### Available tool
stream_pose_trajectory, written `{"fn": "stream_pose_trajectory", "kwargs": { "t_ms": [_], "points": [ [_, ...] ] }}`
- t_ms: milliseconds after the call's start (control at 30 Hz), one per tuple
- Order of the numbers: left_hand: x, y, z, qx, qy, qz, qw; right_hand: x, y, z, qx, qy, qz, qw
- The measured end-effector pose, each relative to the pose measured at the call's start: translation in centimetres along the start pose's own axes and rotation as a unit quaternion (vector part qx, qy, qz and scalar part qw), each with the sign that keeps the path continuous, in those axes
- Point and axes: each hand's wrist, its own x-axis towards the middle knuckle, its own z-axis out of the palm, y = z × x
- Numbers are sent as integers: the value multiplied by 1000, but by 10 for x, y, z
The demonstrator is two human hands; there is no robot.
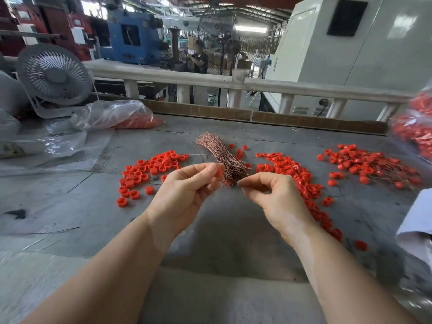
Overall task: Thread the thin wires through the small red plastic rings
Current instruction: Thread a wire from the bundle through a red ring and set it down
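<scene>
Red plastic shows between the thumb and forefinger of the left hand (187, 185), which pinches a single ring (219, 172); the right hand (272, 195) pinches something too thin to make out, at the near end of the copper wire bundle (221, 155) on the grey table (70, 206). Loose red rings (149, 169) lie left, threaded ones (374, 164) right. Farther back sit a bag of rings (121, 115) and a white fan (53, 74).

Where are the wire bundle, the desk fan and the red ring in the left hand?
wire bundle (216, 149): head view, middle of strands.
desk fan (54, 74): head view, grille hub.
red ring (218, 173): head view, visible side, pinched by left hand (184, 190).
</scene>
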Motion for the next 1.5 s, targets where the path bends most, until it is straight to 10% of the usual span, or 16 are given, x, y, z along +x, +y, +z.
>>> {"fn": "stream_pose_trajectory", "kwargs": {
  "t_ms": [733, 933, 1300, 1500],
  "points": [
    [3, 9, -8, -78, 58, 56, 994, 7, 9, -12, -35, 124, 26, 991],
    [-3, 1, 1, 82, 31, 77, 993, 7, 5, -14, -83, 186, -3, 979],
    [-14, -9, 11, 302, -96, 66, 946, -1, -8, -4, 96, -67, 19, 993],
    [-15, -10, 11, 320, -105, 68, 939, -1, -9, -5, 124, -79, 8, 989]
  ]
}}
